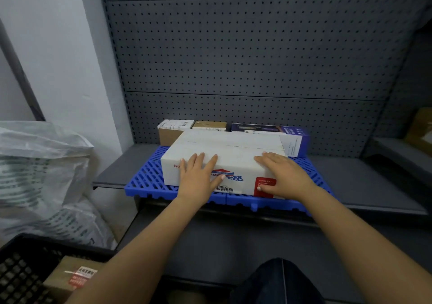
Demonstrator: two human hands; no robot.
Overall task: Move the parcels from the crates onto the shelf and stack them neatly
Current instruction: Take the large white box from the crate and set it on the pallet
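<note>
A white parcel (224,154) lies flat on the blue slatted mat (147,179), slightly askew, its printed front face with barcode and red sticker toward the mat's near edge. A person's left hand (198,175) rests on the parcel's near left part, fingers straight and spread over the top, thumb down the front face. The right hand (282,175) lies on the near right corner the same way, fingers flat on top, thumb on the red sticker. Neither hand curls round the parcel. Along the mat's far edge three smaller parcels stand in a row: a labelled cardboard box (170,133) at the left, a brown box (210,126) beside it, a purple carton (268,129) at the right. The mat sits on a grey shelf (362,177) backed by a pegboard panel (245,46). Below and left of the mat, a black crate (21,268) holds a brown parcel (70,278), with white plastic sacks (42,175) piled between the two.
</note>
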